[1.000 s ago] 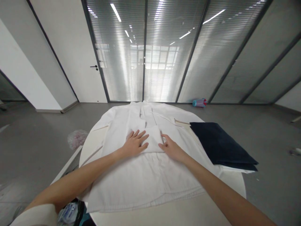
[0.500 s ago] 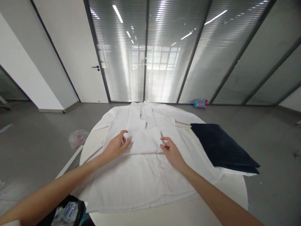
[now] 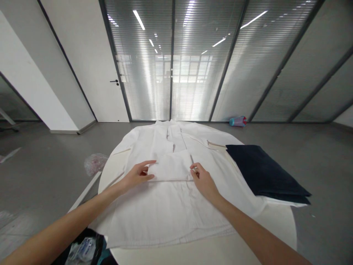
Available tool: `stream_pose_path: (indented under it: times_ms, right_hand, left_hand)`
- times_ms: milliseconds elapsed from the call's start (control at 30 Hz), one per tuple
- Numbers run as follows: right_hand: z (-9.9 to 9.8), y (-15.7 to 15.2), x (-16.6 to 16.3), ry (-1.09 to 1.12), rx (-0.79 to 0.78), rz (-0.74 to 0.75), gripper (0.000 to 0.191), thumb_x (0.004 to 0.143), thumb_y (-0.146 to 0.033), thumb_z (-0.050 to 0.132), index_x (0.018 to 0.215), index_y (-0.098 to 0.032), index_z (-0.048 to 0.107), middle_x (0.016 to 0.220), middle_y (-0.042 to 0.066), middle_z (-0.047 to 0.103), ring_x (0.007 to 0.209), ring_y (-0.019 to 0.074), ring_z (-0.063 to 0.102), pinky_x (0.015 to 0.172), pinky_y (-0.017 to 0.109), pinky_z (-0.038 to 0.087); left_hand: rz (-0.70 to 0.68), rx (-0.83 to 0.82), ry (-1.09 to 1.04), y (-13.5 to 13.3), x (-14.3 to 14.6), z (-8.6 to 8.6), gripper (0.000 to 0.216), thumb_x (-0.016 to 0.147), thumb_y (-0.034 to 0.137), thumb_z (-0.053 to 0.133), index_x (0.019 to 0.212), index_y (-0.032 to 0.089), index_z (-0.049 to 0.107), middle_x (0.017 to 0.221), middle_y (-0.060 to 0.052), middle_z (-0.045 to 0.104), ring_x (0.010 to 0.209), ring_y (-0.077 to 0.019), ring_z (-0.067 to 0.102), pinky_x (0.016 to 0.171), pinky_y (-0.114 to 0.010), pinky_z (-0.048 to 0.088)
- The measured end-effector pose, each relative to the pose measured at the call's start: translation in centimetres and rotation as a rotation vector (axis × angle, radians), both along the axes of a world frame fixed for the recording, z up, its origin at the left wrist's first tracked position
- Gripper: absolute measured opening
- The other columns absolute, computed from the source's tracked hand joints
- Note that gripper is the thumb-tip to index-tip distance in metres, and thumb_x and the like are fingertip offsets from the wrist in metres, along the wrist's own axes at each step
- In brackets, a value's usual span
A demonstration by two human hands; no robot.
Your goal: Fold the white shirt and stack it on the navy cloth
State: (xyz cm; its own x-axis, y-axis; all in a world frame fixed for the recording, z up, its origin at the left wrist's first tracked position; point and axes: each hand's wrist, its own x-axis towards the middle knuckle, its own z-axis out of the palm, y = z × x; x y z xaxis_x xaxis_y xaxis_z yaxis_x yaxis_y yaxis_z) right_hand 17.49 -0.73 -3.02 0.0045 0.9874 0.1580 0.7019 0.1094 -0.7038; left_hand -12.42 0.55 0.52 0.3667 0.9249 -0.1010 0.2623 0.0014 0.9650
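A white long-sleeved garment (image 3: 165,213) is spread flat over the round table, its collar end at the far side. Across its middle lies a smaller rectangular white cloth piece (image 3: 172,165), smooth and flat. At that piece's left edge is my left hand (image 3: 139,173), thumb and forefinger apart and the other fingers curled, holding nothing. My right hand (image 3: 202,178) is at the opposite edge, its thumb and forefinger closed together on the cloth's border. A narrow dark slit shows just above the right fingertips.
Folded dark navy cloth (image 3: 261,169) lies at the table's right, over some white fabric. The white tabletop (image 3: 278,228) shows at the near right. On the floor are a clear plastic bag (image 3: 95,163), a blue and red item (image 3: 237,121), and a container of plastic packets (image 3: 85,250).
My left hand's forefinger has straightened and its grip has spread, with the hand slightly lower. My right thumb and forefinger have drawn closer together. The whole view has shifted slightly.
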Motion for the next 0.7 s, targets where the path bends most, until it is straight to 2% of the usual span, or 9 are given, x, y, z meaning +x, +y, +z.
stream_pose_path:
  times_ms: [100,167,300,433,567,700]
  right_hand:
    - [-0.2,0.0,-0.1,-0.089,0.022,-0.018,0.017,0.093,-0.028,0.038,0.103,-0.024,0.052,0.069,-0.001,0.056,0.066,0.0183,0.055,0.062,0.026,0.033]
    - [-0.3,0.1,-0.2,-0.159,0.034,-0.023,0.018,0.094,-0.026,0.037,0.104,-0.023,0.053,0.071,0.0,0.057,0.068,0.0189,0.056,0.064,0.026,0.034]
    - [-0.2,0.2,-0.3,-0.328,0.046,-0.039,0.021,0.098,-0.025,0.036,0.108,-0.022,0.054,0.076,0.003,0.061,0.074,0.0202,0.06,0.069,0.027,0.035]
    - [0.3,0.1,-0.5,-0.482,0.038,-0.057,0.021,0.099,-0.024,0.037,0.111,-0.021,0.053,0.078,0.003,0.065,0.079,0.0211,0.063,0.072,0.029,0.033]
    - [0.9,0.0,-1.0,-0.607,0.035,-0.054,0.021,0.099,-0.023,0.038,0.113,-0.022,0.054,0.078,0.002,0.069,0.075,0.0209,0.065,0.071,0.03,0.031]
    - [1.0,-0.1,-1.3,-0.68,0.052,-0.027,0.02,0.098,-0.021,0.039,0.108,-0.022,0.057,0.082,0.003,0.071,0.076,0.0204,0.066,0.072,0.031,0.03]
  left_hand:
    - [0.046,0.122,-0.044,0.3,0.3,-1.0,0.069,0.073,0.05,0.076,0.13,0.015,0.058,0.074,0.001,0.059,0.065,-0.0114,0.048,0.059,-0.023,0.034]
    - [0.073,0.164,-0.05,0.5,0.5,-1.7,0.069,0.075,0.052,0.074,0.13,0.014,0.058,0.07,0.002,0.056,0.061,-0.0106,0.046,0.056,-0.023,0.033]
    - [0.098,0.121,0.013,0.8,0.8,-2.1,0.081,0.075,0.056,0.07,0.139,0.012,0.05,0.054,0.009,0.042,0.048,-0.0081,0.034,0.047,-0.021,0.024]
    - [0.138,0.043,0.005,1.5,1.2,-1.9,0.081,0.072,0.054,0.07,0.138,0.013,0.048,0.06,0.006,0.052,0.047,-0.0075,0.035,0.044,-0.019,0.025]
    - [0.167,0.041,0.112,2.6,1.4,-2.4,0.063,0.073,0.047,0.067,0.126,0.014,0.06,0.064,0.004,0.052,0.045,-0.007,0.038,0.043,-0.019,0.028]
    - [0.18,0.251,0.311,2.9,1.0,-3.0,0.042,0.076,0.038,0.066,0.112,0.017,0.07,0.081,-0.001,0.057,0.052,-0.0094,0.05,0.052,-0.024,0.043]
